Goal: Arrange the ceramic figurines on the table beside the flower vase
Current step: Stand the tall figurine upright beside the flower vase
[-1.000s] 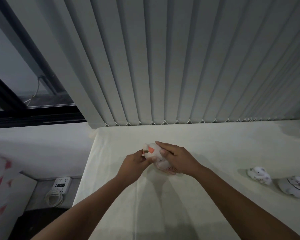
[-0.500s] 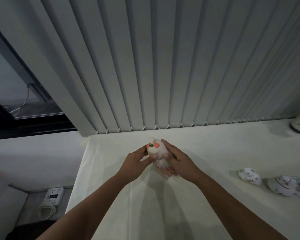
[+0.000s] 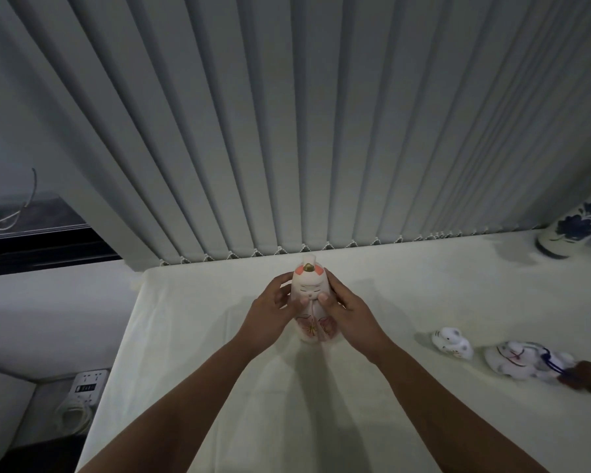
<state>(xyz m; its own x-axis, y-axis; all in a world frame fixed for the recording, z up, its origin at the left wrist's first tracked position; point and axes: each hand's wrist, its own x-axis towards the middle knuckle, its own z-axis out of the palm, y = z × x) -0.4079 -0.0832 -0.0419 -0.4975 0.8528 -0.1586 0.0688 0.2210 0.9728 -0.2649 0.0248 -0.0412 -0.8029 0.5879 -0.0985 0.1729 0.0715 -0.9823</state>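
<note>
A tall white doll figurine [image 3: 310, 295] with a painted face, orange patches on top and pink flowers on its lower body stands upright on the white table [image 3: 372, 295]. My left hand [image 3: 270, 314] clasps its left side and my right hand [image 3: 347, 312] its right side, thumbs on the front. To the right lie a small white rabbit figurine [image 3: 452, 343] and a larger white figurine with blue and red lines [image 3: 522, 361]. A white flower vase with blue flowers [image 3: 574, 227] stands at the far right near the blinds.
Vertical blinds [image 3: 321, 131] hang behind the table's far edge. A brown object [image 3: 587, 377] lies at the right edge by the larger figurine. Below the table's left edge sit a power strip [image 3: 89, 384] and a coiled cable [image 3: 72, 418]. A dark window frame is at left.
The doll has been turned from tilted in my hands to upright, its face toward me, base on the table. The view has shifted right, bringing the vase into sight.
</note>
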